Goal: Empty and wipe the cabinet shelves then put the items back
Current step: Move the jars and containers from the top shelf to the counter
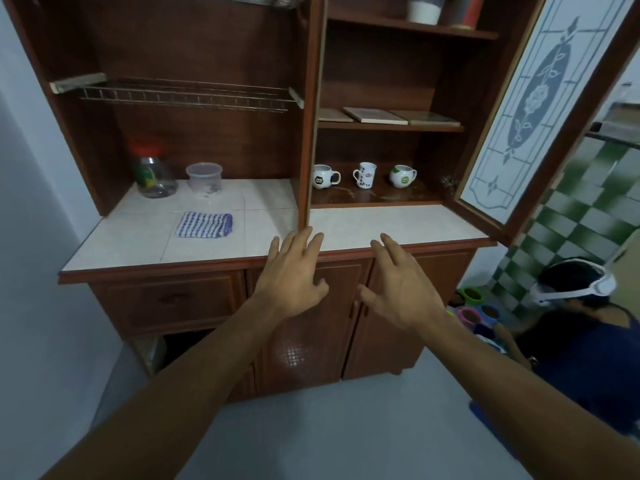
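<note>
Left hand (294,275) and right hand (401,285) are hovering before the counter (398,223), fingers spread, gripping nothing; likely reaching for the mugs (364,174) behind it.

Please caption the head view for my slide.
Open left hand and right hand hover before wooden cabinet holding three white mugs.

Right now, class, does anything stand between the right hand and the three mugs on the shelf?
Nothing visible does: the door stands open to the right, and only counter lies between the right hand and the mugs.
</note>
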Available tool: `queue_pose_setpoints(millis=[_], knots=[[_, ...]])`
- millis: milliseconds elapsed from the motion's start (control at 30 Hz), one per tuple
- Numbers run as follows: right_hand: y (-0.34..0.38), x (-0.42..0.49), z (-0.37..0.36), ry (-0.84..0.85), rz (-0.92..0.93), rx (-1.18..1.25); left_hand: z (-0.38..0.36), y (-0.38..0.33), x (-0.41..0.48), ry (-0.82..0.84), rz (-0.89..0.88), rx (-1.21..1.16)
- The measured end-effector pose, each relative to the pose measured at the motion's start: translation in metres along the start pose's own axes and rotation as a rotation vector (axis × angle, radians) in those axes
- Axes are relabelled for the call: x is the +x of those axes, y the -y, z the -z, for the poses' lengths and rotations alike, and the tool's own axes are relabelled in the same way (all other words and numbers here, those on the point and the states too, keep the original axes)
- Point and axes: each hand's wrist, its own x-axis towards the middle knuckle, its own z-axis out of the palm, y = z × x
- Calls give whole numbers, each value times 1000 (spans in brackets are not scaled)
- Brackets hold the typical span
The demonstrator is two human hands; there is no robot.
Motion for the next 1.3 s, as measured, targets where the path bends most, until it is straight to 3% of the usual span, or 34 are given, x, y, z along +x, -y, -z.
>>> queue_pose_setpoints(millis=[233, 1033, 1300], knots=[[-47, -2, 8, -9, -25, -5, -12, -43, 22, -17, -22, -10], [-154, 94, 0, -31, -56, 15, -57, -77, 146, -62, -12, 100], [-218, 125, 9, 4, 34, 11, -75, -119, 188, -65, 137, 36]])
